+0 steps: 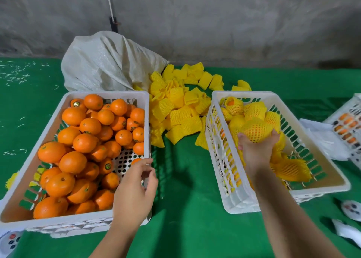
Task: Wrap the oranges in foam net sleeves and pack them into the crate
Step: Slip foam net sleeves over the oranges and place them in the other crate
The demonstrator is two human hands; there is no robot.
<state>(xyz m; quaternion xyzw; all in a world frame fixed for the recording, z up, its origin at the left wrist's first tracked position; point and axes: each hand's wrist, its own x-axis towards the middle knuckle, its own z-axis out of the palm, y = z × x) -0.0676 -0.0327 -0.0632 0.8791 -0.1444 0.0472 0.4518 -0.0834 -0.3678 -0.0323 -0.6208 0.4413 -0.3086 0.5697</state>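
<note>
Nearby, loose foam sleeves (pixel 175 105) lie between both crates, beside sack (pixel 105 66).

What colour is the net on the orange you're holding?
Yellow foam net sleeve, orange showing through its holes, gripped by the right hand; head view.

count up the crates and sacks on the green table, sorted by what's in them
crate of bare oranges: 1
crate of sleeved oranges: 1
crate at the right edge, cut off by the frame: 1
white sack: 1
total: 4
</note>
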